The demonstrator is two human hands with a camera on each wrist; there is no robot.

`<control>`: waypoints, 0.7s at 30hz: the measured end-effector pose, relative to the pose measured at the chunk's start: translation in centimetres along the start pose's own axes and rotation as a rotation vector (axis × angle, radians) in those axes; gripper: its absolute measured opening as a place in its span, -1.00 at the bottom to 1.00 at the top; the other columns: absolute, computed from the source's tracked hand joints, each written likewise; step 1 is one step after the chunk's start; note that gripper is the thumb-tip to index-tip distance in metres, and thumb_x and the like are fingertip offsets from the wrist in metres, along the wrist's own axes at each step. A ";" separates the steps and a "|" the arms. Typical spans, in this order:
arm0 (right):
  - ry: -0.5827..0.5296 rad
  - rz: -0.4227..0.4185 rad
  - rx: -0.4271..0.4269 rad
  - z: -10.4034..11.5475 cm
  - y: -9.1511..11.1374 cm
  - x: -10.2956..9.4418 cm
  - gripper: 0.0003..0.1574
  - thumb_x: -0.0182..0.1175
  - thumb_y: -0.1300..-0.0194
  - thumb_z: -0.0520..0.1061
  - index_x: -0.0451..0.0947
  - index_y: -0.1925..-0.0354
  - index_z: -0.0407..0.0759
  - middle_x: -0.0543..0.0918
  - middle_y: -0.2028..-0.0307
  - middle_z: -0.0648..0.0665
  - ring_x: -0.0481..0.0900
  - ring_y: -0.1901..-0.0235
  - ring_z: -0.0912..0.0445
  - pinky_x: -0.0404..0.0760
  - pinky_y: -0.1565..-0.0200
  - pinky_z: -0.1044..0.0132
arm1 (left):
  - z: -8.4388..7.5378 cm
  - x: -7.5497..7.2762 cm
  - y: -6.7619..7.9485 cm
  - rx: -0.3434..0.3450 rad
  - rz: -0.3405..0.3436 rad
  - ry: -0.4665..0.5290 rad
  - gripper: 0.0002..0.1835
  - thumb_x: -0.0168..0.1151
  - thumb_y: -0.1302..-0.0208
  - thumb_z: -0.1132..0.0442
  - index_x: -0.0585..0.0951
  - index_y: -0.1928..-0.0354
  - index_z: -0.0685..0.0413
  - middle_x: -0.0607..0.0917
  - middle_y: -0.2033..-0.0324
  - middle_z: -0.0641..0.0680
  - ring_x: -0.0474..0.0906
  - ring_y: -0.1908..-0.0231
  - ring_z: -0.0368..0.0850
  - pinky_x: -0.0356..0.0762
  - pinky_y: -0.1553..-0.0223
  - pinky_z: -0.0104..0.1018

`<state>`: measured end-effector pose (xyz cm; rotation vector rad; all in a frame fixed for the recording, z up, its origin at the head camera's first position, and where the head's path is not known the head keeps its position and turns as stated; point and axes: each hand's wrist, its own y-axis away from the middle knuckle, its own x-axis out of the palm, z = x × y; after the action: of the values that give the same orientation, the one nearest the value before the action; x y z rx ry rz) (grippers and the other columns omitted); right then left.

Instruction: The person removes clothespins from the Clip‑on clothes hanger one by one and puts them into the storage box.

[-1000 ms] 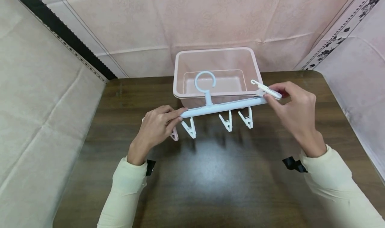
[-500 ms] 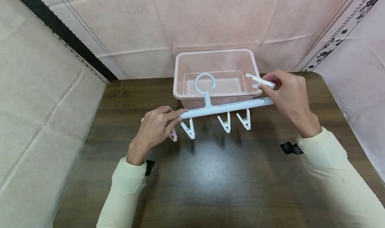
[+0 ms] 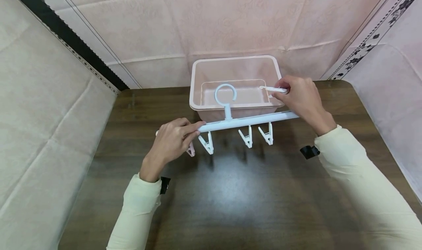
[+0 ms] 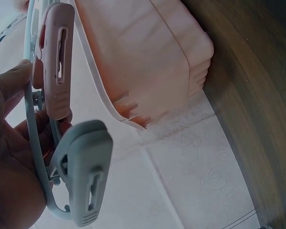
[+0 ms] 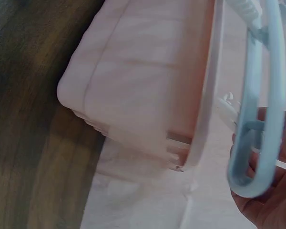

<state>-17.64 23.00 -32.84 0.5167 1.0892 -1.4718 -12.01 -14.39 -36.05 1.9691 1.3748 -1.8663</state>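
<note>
A pale blue clip hanger (image 3: 247, 122) is held up in front of a pink plastic bin (image 3: 211, 114), its hook upright. My left hand (image 3: 171, 140) grips the bar's left end with fingers and thumb. Several white clips (image 3: 267, 134) hang open-legged below the bar. Near my left hand, the left wrist view shows a pink clip (image 4: 57, 62) and a blue-grey clip (image 4: 88, 171) on the hanger. Between thumb and fingers of my right hand (image 3: 301, 99) is a white clip (image 3: 276, 89), off the bar and over the bin's right side. The bar's right end passes beneath that hand.
The bin stands at the back of the dark wooden table (image 3: 230, 202), against a pale cloth backdrop (image 3: 230, 22). Cloth also hangs along the left and right sides. A black strap piece (image 3: 310, 152) sits at the right sleeve cuff.
My right hand has lifted the white clip away from the hanger's right end and carried it left, over the bin. My left hand and the hanger have hardly moved.
</note>
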 end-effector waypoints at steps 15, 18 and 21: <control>0.059 0.104 -0.014 -0.8 -1.1 1.6 -0.88 0.39 -0.23 -0.18 0.70 0.27 -0.21 0.72 0.38 -0.18 0.60 0.39 -0.09 0.46 0.32 -0.04 | 0.3 0.4 0.1 -0.001 0.012 0.020 -0.66 0.41 -0.26 0.29 0.73 -0.09 0.05 0.56 0.53 0.03 0.30 0.60 -0.20 0.29 0.60 -0.31; 0.043 0.089 -0.025 -0.8 -1.0 1.8 -0.86 0.36 -0.25 -0.16 0.70 0.25 -0.23 0.72 0.38 -0.19 0.62 0.39 -0.09 0.47 0.31 -0.04 | 0.3 0.4 0.1 -0.001 0.008 0.022 -0.66 0.42 -0.25 0.29 0.73 -0.09 0.05 0.57 0.52 0.03 0.32 0.59 -0.19 0.30 0.60 -0.31; 0.027 0.071 -0.027 -0.8 -0.9 1.9 -0.82 0.34 -0.28 -0.14 0.70 0.23 -0.26 0.72 0.37 -0.22 0.64 0.37 -0.09 0.50 0.30 -0.05 | 0.3 0.3 0.1 0.001 0.007 0.024 -0.65 0.42 -0.25 0.28 0.73 -0.09 0.05 0.57 0.52 0.03 0.32 0.59 -0.19 0.30 0.60 -0.31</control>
<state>-19.11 22.54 -34.45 0.5519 1.0995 -1.3895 -12.21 -14.48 -36.41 2.0004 1.3720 -1.8464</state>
